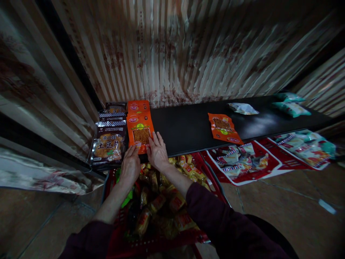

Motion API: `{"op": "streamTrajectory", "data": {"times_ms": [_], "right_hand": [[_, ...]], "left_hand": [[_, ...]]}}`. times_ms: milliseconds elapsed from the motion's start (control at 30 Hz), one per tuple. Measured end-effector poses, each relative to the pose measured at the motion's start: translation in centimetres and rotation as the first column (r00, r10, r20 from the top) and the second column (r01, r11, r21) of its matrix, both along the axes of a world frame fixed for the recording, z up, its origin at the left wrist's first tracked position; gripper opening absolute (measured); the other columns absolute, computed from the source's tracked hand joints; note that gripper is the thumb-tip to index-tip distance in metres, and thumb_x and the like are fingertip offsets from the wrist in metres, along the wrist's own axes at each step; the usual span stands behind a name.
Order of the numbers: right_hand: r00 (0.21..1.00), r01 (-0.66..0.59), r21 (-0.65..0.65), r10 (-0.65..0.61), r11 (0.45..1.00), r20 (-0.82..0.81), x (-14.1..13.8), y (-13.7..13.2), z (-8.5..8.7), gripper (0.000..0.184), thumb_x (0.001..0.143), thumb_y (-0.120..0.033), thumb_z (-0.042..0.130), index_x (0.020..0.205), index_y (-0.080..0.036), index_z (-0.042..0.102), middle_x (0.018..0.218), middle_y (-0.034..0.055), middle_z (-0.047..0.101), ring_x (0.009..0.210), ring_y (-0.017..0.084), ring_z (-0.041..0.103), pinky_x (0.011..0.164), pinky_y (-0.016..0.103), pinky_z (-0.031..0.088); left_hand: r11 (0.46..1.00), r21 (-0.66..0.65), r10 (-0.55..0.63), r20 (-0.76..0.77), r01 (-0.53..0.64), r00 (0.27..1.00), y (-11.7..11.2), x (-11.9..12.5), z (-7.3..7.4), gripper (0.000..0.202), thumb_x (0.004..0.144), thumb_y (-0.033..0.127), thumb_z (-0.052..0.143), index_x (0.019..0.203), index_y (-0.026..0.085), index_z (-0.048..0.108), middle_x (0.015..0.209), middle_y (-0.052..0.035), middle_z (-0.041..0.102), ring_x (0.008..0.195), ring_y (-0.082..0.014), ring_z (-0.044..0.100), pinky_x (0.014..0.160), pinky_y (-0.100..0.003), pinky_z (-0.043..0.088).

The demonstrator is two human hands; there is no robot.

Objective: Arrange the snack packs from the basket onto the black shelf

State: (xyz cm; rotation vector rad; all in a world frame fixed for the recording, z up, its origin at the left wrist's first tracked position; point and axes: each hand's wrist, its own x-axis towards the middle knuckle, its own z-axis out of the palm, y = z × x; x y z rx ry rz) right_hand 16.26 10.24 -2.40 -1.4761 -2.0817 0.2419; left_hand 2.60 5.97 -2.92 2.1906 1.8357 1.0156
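An orange snack packet with a picture of brown strips lies near the left end of the black shelf. It overlaps another orange packet behind it. My left hand rests with outstretched fingers at the packet's lower left corner. Along its lower right edge lie the stretched fingers of my right hand. Neither hand's fingers wrap round the packet; my left thumb is hard to make out. To the left stand dark potato-slice packets in an overlapping row.
Below me a red basket holds many small yellow-wrapped snacks. Farther right on the shelf lie an orange packet, a white packet and teal packets. Red baskets with more packets stand under the shelf; a patterned curtain hangs behind.
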Motion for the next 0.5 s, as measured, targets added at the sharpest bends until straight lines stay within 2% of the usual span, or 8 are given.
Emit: {"op": "streamTrajectory", "data": {"times_ms": [200, 400, 500], "right_hand": [[0.998, -0.008, -0.033, 0.006, 0.999, -0.058, 0.25, 0.17, -0.33, 0.049, 0.086, -0.021, 0.044, 0.131, -0.001, 0.048, 0.148, 0.0222, 0.032, 0.138, 0.029, 0.029, 0.111, 0.043, 0.03], [0.998, 0.016, -0.069, -0.02, 0.998, -0.057, 0.08, 0.02, -0.24, 0.05, 0.085, -0.021, 0.047, 0.132, -0.002, 0.048, 0.149, 0.0226, 0.03, 0.135, 0.031, 0.034, 0.108, 0.044, 0.033], [0.999, 0.02, -0.06, -0.023, 0.998, -0.05, -0.03, -0.04, -0.29, 0.05, 0.085, -0.021, 0.047, 0.131, -0.002, 0.048, 0.147, 0.0234, 0.032, 0.133, 0.032, 0.035, 0.108, 0.044, 0.033]], "left_hand": [[1.0, 0.02, 0.024, -0.05, -0.023, 0.998, -0.41, 0.32, 0.69, 0.043, 0.08, 0.007, 0.04, 0.118, 0.011, 0.06, 0.121, -0.0142, 0.061, 0.119, -0.0257, 0.052, 0.103, -0.043, 0.043], [0.999, 0.0, 0.032, -0.058, -0.032, 0.998, -0.16, 0.2, 0.48, 0.041, 0.082, 0.011, 0.039, 0.116, 0.011, 0.061, 0.121, -0.0147, 0.061, 0.118, -0.0268, 0.053, 0.101, -0.046, 0.044], [0.999, -0.013, 0.038, -0.075, -0.039, 0.996, -0.16, 0.13, 0.49, 0.04, 0.082, 0.012, 0.04, 0.116, 0.007, 0.061, 0.121, -0.0179, 0.061, 0.116, -0.0284, 0.054, 0.102, -0.047, 0.043]]}}
